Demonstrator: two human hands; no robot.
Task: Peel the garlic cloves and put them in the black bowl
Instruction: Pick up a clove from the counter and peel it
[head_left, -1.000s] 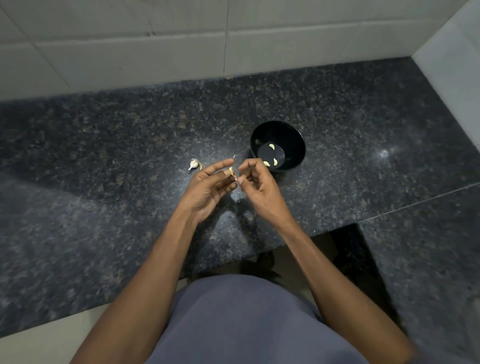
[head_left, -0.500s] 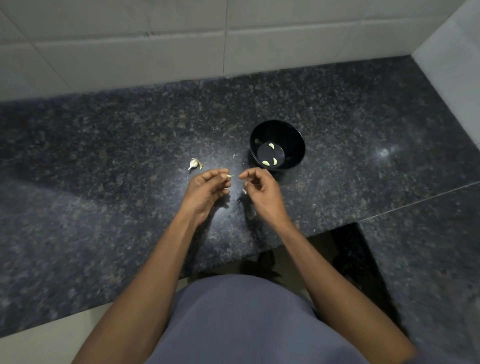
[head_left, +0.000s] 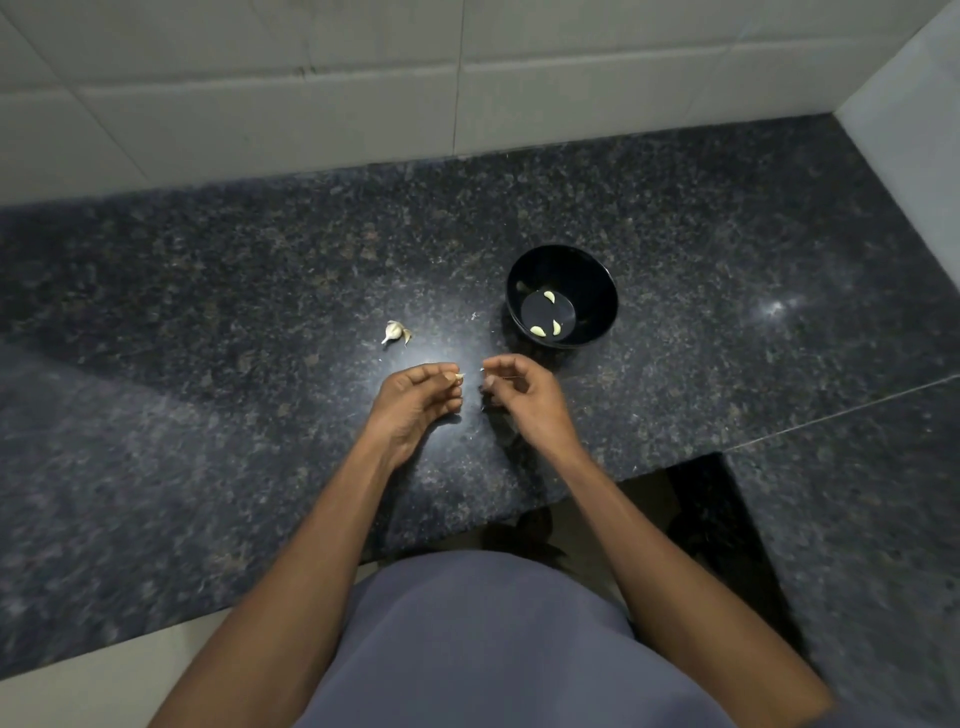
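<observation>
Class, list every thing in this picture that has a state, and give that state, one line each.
Black bowl: upright, holding three peeled cloves.
Garlic piece: unpeeled, on the counter.
Left hand: pinching a clove.
Right hand: fingers curled, pinching a thin bit of skin.

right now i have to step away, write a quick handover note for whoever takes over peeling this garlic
Left hand: pinches a garlic clove at its fingertips, above the counter.
Right hand: fingers curled with thumb and forefinger pinched; what they hold is too small to tell.
Black bowl: beyond the right hand, three peeled cloves visible inside.
Garlic piece with skin: on the counter, left of the bowl.
Left to do: finish the held clove, drop it in, then peel the counter piece.
</observation>
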